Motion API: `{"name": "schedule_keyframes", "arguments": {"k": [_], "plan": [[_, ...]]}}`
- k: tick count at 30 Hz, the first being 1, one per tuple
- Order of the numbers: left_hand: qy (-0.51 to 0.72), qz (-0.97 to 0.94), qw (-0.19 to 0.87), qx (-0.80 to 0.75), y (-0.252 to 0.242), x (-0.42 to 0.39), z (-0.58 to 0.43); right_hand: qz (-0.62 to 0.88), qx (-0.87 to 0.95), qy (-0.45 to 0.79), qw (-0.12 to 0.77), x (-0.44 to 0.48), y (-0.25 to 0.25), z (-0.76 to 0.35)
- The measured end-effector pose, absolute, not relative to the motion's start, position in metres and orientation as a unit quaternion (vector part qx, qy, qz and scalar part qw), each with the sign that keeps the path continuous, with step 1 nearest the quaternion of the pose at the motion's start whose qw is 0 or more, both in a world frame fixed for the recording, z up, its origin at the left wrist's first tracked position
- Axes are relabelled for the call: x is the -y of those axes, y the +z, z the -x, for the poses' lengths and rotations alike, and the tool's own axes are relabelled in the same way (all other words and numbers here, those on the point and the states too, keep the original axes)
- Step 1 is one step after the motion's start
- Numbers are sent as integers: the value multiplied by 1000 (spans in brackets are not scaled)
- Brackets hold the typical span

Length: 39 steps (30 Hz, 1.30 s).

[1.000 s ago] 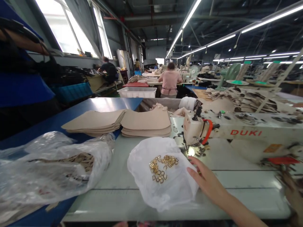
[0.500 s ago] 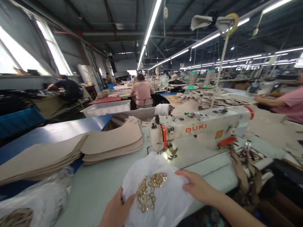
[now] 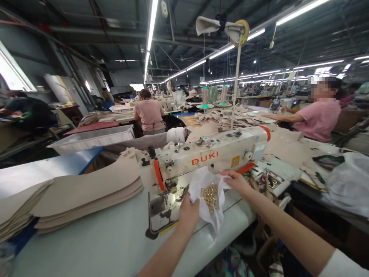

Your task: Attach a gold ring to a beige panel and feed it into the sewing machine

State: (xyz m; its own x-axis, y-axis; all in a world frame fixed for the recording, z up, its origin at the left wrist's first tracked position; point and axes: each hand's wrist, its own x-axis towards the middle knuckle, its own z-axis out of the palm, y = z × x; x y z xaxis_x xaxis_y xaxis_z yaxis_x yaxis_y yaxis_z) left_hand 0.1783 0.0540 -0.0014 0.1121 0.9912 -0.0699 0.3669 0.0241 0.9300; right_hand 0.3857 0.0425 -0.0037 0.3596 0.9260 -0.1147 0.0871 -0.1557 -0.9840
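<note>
Bag [image 3: 208, 184] of gold rings [image 3: 210, 194] sits beneath the sewing machine [image 3: 201, 159], my left hand [image 3: 188, 212] and right hand [image 3: 236, 182] each grasping it; rings remain unsewn.

The sewing machine [image 3: 201, 157] stands on the table [image 3: 95, 238]. Left of it lie stacked sheets [image 3: 86, 192]; just before it, the bag [image 3: 209, 192] holding rings [image 3: 210, 195]; behind it, a tray [image 3: 92, 138].
</note>
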Motion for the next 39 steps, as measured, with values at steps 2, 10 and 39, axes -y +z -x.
{"name": "schedule_keyframes", "arguments": {"k": [2,10,39], "plan": [[356,-613,417,-569,0,-71,-193,655,415,357,521,-47,-10,-390],[378,-654,318,-574,-9,-87,-200,674,561,114,466,-13,-12,-386],[124,-900,137,-395,-20,-167,-238,770,610,-44,181,-33,-43,-317]]}}
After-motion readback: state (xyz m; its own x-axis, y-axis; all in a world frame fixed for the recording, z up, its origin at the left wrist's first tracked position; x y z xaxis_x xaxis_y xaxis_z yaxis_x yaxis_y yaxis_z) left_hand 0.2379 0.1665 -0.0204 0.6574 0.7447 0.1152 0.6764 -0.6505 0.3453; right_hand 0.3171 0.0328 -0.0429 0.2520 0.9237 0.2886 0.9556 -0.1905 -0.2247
